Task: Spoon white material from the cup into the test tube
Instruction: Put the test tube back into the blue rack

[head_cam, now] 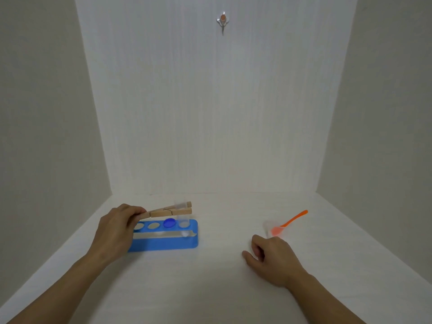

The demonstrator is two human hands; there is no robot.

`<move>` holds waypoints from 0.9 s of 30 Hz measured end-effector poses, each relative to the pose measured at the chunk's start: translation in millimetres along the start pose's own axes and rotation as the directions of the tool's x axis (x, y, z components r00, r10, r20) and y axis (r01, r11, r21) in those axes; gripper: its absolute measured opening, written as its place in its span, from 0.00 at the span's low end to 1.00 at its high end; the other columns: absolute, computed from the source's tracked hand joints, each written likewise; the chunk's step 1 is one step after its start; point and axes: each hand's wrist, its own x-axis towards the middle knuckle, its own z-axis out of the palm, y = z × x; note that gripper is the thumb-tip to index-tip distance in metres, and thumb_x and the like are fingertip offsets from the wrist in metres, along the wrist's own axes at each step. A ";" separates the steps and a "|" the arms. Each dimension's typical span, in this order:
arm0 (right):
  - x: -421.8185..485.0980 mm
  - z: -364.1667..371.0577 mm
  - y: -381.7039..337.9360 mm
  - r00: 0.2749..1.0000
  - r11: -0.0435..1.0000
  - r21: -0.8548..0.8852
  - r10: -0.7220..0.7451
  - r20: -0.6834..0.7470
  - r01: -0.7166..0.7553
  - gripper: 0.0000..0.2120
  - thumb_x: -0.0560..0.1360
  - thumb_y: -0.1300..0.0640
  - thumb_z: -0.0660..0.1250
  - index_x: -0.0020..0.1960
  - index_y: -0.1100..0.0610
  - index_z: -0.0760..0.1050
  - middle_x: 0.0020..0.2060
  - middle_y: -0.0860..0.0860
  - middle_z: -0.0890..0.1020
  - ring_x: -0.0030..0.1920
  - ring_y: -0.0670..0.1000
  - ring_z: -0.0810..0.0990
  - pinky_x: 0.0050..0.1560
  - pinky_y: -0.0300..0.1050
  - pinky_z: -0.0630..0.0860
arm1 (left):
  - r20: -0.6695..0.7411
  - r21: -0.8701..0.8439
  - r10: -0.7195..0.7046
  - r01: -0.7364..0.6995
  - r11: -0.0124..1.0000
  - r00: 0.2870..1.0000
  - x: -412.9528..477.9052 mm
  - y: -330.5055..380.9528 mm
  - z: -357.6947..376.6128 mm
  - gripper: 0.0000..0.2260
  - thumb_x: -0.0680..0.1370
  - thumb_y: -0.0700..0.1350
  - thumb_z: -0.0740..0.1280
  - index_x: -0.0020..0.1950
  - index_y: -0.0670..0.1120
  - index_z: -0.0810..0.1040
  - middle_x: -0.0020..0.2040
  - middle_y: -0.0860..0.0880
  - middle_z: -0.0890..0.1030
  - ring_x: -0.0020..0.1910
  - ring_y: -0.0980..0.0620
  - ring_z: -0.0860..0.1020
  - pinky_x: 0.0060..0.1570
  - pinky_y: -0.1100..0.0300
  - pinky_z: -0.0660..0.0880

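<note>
A clear test tube [183,219] stands in the rightmost hole of a blue rack [163,244], with a little white material at its bottom. A wooden clamp [168,211] grips the tube near its top, and my left hand [115,230] holds the clamp's handle end. To the right, a small clear cup [268,226] sits on the table with the bowl of an orange spoon [291,222] resting in it. My right hand [271,258] lies loosely curled on the table just in front of the cup, holding nothing.
A blue disc [169,222] fills one rack hole beside the tube; two other holes are bare. White walls close in the table on three sides. A hook [223,21] hangs high on the back wall.
</note>
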 end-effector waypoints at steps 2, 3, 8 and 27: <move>-0.1 0.3 0.3 1.000 1.000 0.004 -0.003 -0.002 0.003 0.19 0.72 0.38 0.61 0.32 0.46 0.57 0.23 0.46 0.68 0.25 0.46 0.66 0.30 0.36 0.61 | 0.017 0.002 0.012 -0.012 1.000 1.000 -1.9 -0.8 2.7 0.13 0.79 0.40 0.58 0.49 0.52 0.80 0.44 0.53 0.80 0.43 0.51 0.75 0.44 0.56 0.70; 0.1 0.5 0.4 1.000 1.000 0.004 -0.005 -0.004 0.005 0.19 0.72 0.38 0.61 0.32 0.46 0.56 0.23 0.46 0.68 0.25 0.46 0.66 0.30 0.36 0.61 | 0.021 -0.001 0.020 -0.020 1.000 1.000 -2.9 -1.2 3.9 0.12 0.79 0.40 0.58 0.49 0.52 0.80 0.43 0.53 0.79 0.42 0.51 0.75 0.44 0.56 0.70; 0.2 1.5 1.3 1.000 1.000 0.008 -0.003 -0.011 0.003 0.19 0.72 0.37 0.60 0.32 0.46 0.57 0.23 0.46 0.68 0.26 0.47 0.66 0.30 0.36 0.62 | 0.056 -0.022 0.020 -0.019 1.000 0.998 -6.4 -3.9 7.9 0.13 0.79 0.40 0.58 0.48 0.53 0.80 0.43 0.53 0.79 0.42 0.51 0.75 0.44 0.55 0.71; 0.5 3.1 2.6 1.000 1.000 -0.002 -0.005 -0.020 0.005 0.19 0.71 0.37 0.60 0.32 0.46 0.56 0.22 0.45 0.67 0.25 0.47 0.66 0.29 0.34 0.59 | 0.076 -0.036 0.016 -0.014 0.999 0.997 -7.6 -1.1 5.2 0.11 0.79 0.38 0.59 0.52 0.49 0.81 0.46 0.50 0.80 0.46 0.49 0.74 0.47 0.55 0.69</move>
